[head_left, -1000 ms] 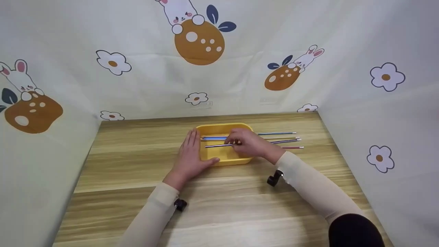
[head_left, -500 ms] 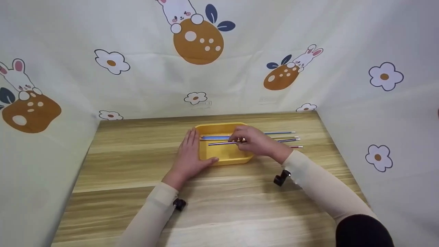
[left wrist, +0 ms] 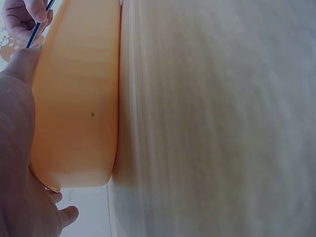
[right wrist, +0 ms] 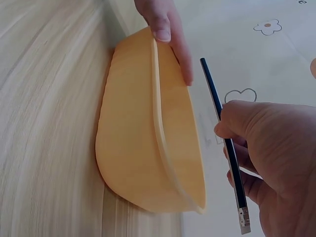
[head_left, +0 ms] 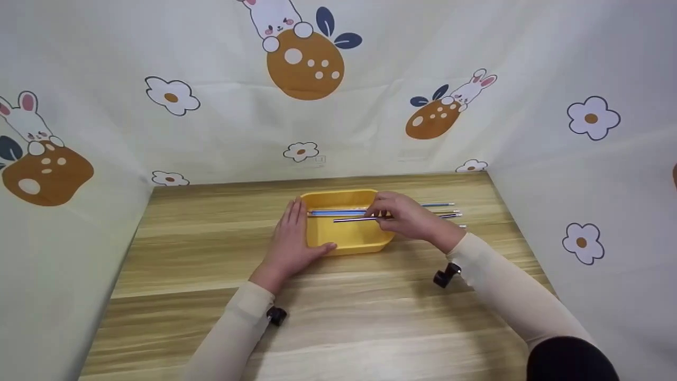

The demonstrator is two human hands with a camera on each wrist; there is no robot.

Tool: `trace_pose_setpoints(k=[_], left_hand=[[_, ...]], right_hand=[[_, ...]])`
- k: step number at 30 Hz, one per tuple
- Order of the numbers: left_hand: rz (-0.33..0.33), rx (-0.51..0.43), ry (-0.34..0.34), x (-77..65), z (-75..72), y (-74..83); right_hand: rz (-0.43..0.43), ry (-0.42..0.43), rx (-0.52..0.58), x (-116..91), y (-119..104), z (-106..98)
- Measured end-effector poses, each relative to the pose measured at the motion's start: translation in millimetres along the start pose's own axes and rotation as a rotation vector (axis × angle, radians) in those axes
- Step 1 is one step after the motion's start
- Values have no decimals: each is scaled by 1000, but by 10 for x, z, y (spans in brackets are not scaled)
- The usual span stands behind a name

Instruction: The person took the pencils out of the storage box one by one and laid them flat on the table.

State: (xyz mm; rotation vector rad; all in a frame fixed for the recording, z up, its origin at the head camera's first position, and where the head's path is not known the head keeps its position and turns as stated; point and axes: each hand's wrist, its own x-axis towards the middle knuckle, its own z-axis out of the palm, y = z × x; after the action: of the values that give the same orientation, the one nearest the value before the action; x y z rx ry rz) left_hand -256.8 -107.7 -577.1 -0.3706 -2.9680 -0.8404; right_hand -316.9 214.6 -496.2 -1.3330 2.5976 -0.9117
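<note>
In the head view, a yellow plastic bin (head_left: 344,199) stands on the wooden table. My left hand (head_left: 288,235) rests at its left end, fingers straight along that side and thumb stretched over the front rim. My right hand (head_left: 404,216) pinches a dark striped pencil (head_left: 350,219) over the bin's right end. The right wrist view shows this pencil (right wrist: 238,186) between thumb and fingers, its metal band and eraser near my palm and its other end pointing away. Several blue pencils (head_left: 336,213) lie lengthwise in the bin along its back side; my right hand hides part of them.
Several pencils (head_left: 438,204) with pale eraser ends lie roughly parallel on the table (head_left: 211,254) right of the bin, partly covered by my right hand. A cloth curtain (head_left: 227,127) printed with rabbits and flowers encloses the back and sides.
My right hand has moved right and slightly back, drawing the pinched pencil toward the bin's right end. My left hand stays in place on the bin.
</note>
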Motion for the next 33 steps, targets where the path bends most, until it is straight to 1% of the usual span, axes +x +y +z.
trace_pose_setpoints(k=[5,9,16,19,24,33], left_hand=[[1,5,0,-7,-7,8],[-3,6,0,-9,-4,7],[4,28,0,-5,-5,8],[2,38,0,-8,-9,10],[-13,10,-12,-3,-3,8],[21,25,14,10,10,-23]], right_hand=[[-8,26,11,-64,33,-36],[5,35,13,-133,72,-67],[81,42,17,-265,127,-156],[98,43,25,-314,154,-193],[124,39,43,-407,202,-253],[146,70,46,-622,306,-369]])
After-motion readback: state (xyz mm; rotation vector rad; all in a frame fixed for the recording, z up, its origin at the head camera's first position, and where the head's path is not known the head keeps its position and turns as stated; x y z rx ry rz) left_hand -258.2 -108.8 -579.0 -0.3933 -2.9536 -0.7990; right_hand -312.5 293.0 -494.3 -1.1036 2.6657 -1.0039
